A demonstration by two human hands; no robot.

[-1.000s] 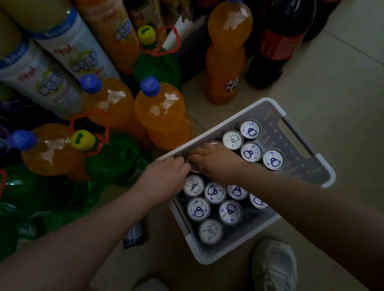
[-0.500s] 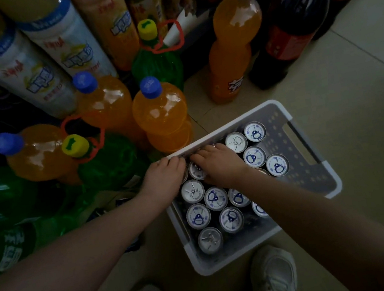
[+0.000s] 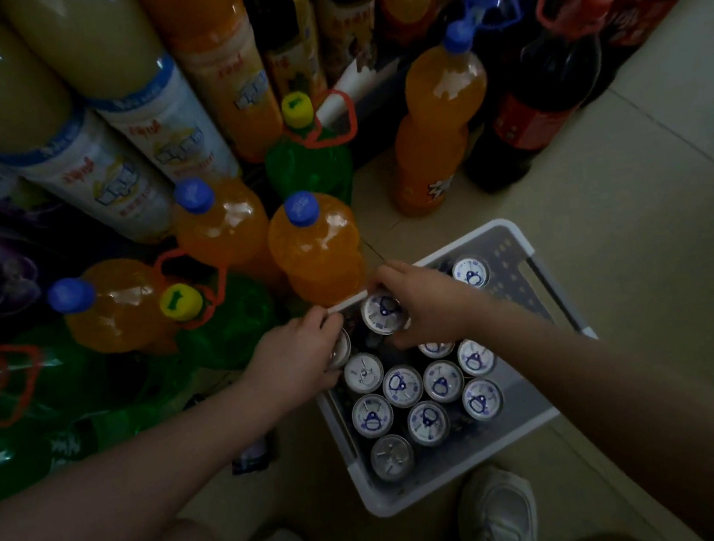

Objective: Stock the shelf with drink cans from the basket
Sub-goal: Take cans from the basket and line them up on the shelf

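Note:
A white plastic basket (image 3: 465, 466) sits on the floor between my feet, with several silver-topped drink cans (image 3: 442, 381) standing upright in it. My right hand (image 3: 428, 301) is shut on one can (image 3: 380, 310), held above the others at the basket's far left corner. My left hand (image 3: 300, 356) grips another can (image 3: 339, 349) at the basket's left rim; most of that can is hidden by the fingers.
Large orange soda bottles (image 3: 315, 248), green bottles (image 3: 308, 162) and dark cola bottles (image 3: 538, 107) crowd the floor left of and beyond the basket. More big bottles (image 3: 129, 132) lie stacked behind them. My shoes (image 3: 500, 520) stand just below the basket. Beige tiled floor (image 3: 661, 227) lies to the right.
Both hands have closed on cans at the basket's far left. The right hand's can now sits higher than its neighbours. The view has shifted slightly.

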